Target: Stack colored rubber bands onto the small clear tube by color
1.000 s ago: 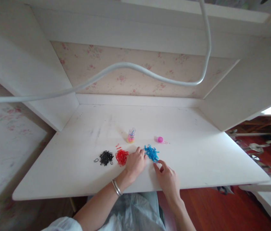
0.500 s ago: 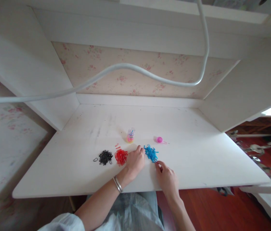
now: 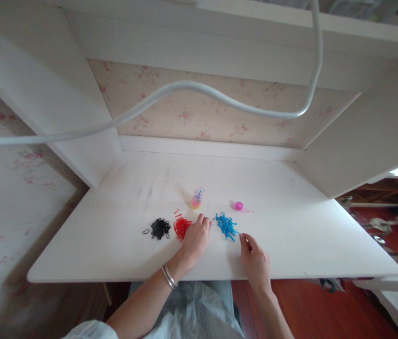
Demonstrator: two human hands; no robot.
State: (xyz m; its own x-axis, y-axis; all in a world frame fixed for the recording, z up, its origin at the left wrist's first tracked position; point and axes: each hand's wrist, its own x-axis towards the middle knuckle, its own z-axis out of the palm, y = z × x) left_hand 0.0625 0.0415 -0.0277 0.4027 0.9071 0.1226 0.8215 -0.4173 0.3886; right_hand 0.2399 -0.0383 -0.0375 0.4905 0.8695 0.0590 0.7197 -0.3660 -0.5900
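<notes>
Rubber bands, very small ones, lie grouped by colour on the white surface (image 3: 114, 249), in a row just beyond the two hands. Nearest to the camera, the right hand (image 3: 257, 263) rests close to the near edge. Its thumb and first finger are drawn together at a single blue band that sticks out from the blue pile (image 3: 226, 225). Whether the band is really pinched is too small to tell. The left hand (image 3: 195, 240), with a bracelet (image 3: 168, 276) on the wrist, lies palm down between the red pile (image 3: 182, 227) and the blue one. Its fingers are loosely curled, and I cannot tell if they hold something. Further left is the black pile (image 3: 159, 228), with one black band (image 3: 145, 231) loose beside it. A few red bands (image 3: 177, 213) lie apart, just behind the red pile.

In my judgement most of the sorting is done, because three colours are already separated. Behind the piles a small clear container (image 3: 197, 197) stands open and shows mixed colours inside, so some bands seem not sorted yet. Its pink lid (image 3: 239, 205) lies near, to the right. Behind everything is flowered wallpaper (image 3: 202, 113), and a white cable (image 3: 184, 87) hangs across.
</notes>
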